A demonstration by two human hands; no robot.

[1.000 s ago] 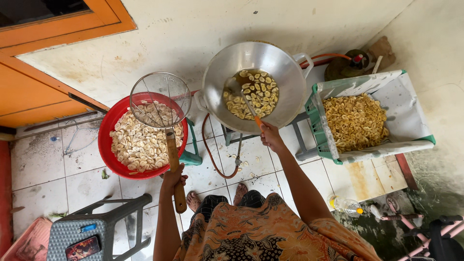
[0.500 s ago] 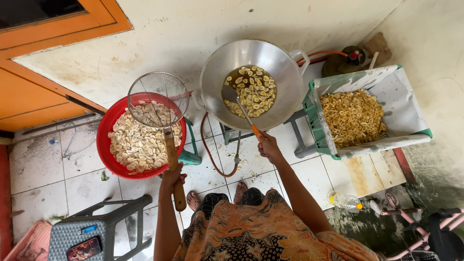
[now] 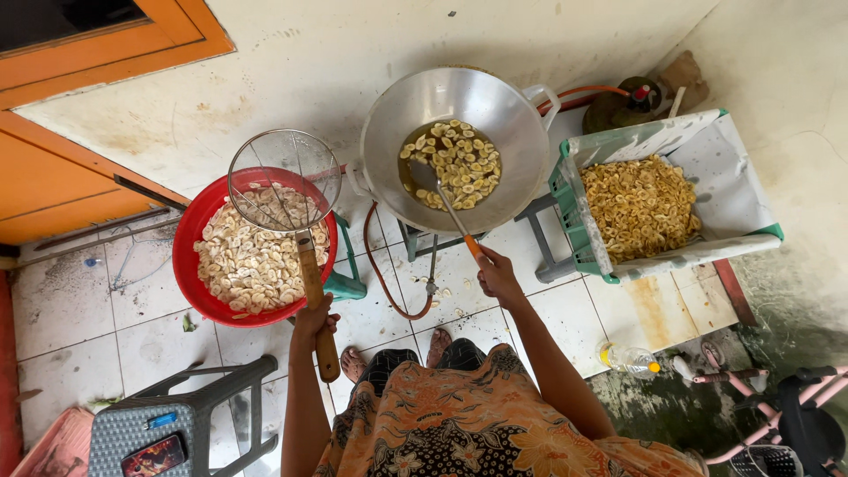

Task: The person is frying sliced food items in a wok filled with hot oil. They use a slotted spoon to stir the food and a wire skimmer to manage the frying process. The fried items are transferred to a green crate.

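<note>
My left hand [image 3: 314, 316] grips the wooden handle of a round wire skimmer [image 3: 284, 180], held over a red basin [image 3: 187, 256] full of pale raw banana slices. My right hand [image 3: 497, 274] holds the orange-tipped handle of a metal spatula [image 3: 426, 176], whose blade rests in the oil of a big steel wok [image 3: 495, 106]. Yellow slices float in the wok's oil around the blade.
A paper-lined green crate [image 3: 565, 190] of fried golden chips stands to the right of the wok. A gas cylinder [image 3: 623, 104] with an orange hose sits behind it. A grey plastic stool [image 3: 137, 428] with a phone is at lower left, a plastic bottle [image 3: 627, 358] at lower right.
My right hand has swung the spatula leftward through the oil, stirring the slices. The left hand and skimmer stay nearly still over the red basin.
</note>
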